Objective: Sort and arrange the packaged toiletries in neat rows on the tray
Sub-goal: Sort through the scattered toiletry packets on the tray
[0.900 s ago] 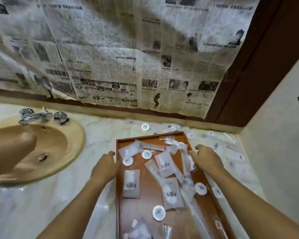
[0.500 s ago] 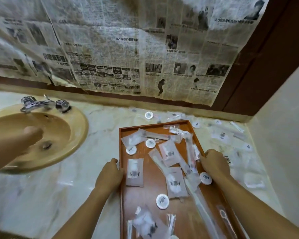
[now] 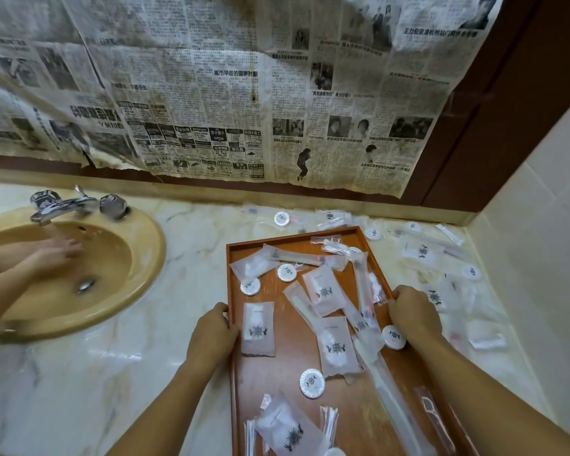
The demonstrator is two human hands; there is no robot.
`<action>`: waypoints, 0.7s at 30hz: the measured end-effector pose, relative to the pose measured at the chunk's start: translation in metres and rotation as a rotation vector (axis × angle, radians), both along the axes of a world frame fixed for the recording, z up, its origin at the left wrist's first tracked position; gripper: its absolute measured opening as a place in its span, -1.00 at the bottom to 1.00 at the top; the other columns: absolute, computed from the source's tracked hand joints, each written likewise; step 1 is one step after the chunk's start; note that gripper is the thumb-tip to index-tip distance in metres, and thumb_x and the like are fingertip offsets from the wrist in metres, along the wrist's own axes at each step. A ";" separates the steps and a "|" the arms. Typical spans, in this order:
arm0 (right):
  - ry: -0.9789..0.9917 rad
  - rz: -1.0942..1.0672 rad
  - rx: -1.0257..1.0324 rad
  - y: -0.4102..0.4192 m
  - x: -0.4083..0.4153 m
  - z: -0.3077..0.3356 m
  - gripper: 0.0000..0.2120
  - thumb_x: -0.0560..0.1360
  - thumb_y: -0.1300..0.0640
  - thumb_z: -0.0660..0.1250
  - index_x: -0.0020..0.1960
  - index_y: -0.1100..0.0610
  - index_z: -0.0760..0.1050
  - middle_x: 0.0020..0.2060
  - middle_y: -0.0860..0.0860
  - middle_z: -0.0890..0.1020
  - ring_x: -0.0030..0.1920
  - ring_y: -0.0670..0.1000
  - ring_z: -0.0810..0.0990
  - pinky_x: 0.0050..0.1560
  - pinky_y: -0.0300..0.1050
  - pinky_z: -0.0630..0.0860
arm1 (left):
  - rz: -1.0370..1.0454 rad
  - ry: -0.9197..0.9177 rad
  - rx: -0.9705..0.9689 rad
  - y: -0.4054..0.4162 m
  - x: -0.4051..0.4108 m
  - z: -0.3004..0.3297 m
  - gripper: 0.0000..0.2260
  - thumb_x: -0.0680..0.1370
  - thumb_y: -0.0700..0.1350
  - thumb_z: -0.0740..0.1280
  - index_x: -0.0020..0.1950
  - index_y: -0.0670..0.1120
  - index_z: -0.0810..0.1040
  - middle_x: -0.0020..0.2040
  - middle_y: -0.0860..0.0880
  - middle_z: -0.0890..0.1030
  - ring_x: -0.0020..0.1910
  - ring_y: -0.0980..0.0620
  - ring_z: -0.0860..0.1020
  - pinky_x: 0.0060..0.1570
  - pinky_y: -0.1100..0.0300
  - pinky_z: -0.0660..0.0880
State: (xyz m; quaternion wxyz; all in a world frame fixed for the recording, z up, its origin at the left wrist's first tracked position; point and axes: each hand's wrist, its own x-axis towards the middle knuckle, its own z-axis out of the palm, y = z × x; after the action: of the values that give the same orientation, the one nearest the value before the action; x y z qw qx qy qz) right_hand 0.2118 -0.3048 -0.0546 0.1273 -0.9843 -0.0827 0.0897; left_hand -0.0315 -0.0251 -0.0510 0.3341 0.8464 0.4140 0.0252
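Tray (image 3: 310, 234), wooden, sits on marble counter (image 3: 185, 238) right of sink (image 3: 119, 291), w/ packaged toiletries (image 3: 323, 287) scattered loose over it, no rows. Going L to R: another person's hands (image 3: 51, 256) in the basin under the tap (image 3: 63, 204); left hand (image 3: 211, 334) curled round tray's left rim; right hand (image 3: 413, 312) curled over its right rim, beside a round white disc (image 3: 394, 337). More packets (image 3: 423, 251) on counter beyond, by the corner.
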 end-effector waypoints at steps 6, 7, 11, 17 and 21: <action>0.002 -0.039 0.031 -0.004 -0.009 -0.004 -0.79 0.49 0.25 0.22 -0.32 0.10 0.44 -0.38 0.06 0.54 -0.39 0.08 0.50 -0.44 -0.18 0.30 | -0.040 -0.004 -0.006 0.012 0.003 0.004 -0.67 0.51 -0.16 0.36 0.27 -0.13 0.52 -0.32 0.03 0.57 -0.29 0.11 0.52 -0.35 0.29 0.35; 0.005 -0.046 0.033 -0.005 -0.010 -0.004 -0.79 0.50 0.24 0.21 -0.31 0.10 0.44 -0.37 0.06 0.54 -0.38 0.08 0.51 -0.44 -0.17 0.30 | -0.052 -0.002 -0.008 0.014 0.005 0.004 -0.67 0.51 -0.16 0.36 0.27 -0.13 0.52 -0.32 0.02 0.57 -0.29 0.12 0.51 -0.35 0.31 0.35; 0.012 -0.068 0.027 -0.014 -0.015 -0.005 -0.85 0.50 0.19 0.22 -0.22 0.08 0.50 -0.27 0.08 0.59 -0.29 0.13 0.54 -0.36 -0.13 0.37 | -0.101 -0.014 -0.026 0.019 0.011 0.006 -0.68 0.50 -0.13 0.38 0.25 -0.11 0.54 -0.32 0.01 0.58 -0.28 0.09 0.52 -0.33 0.29 0.36; 0.003 -0.131 0.041 -0.019 -0.025 -0.005 -0.78 0.49 0.18 0.25 -0.34 0.09 0.45 -0.39 0.04 0.53 -0.38 0.06 0.50 -0.44 -0.16 0.30 | -0.155 -0.036 -0.045 0.030 0.020 0.006 -0.69 0.49 -0.16 0.39 0.23 -0.12 0.56 -0.31 0.00 0.56 -0.22 -0.01 0.55 -0.29 0.24 0.36; -0.008 -0.160 0.035 -0.019 -0.031 -0.005 -0.76 0.49 0.19 0.26 -0.36 0.10 0.44 -0.40 0.04 0.53 -0.38 0.05 0.50 -0.45 -0.16 0.28 | -0.194 -0.036 -0.050 0.036 0.025 0.005 -0.65 0.49 -0.17 0.39 0.28 -0.13 0.55 -0.32 -0.01 0.56 -0.22 0.00 0.54 -0.25 0.22 0.36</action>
State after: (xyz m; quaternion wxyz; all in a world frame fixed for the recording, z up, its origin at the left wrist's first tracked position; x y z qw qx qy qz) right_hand 0.1804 -0.3243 -0.0597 0.1512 -0.9857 -0.0057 0.0738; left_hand -0.0063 0.0113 -0.0456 0.3635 0.8732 0.3245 -0.0023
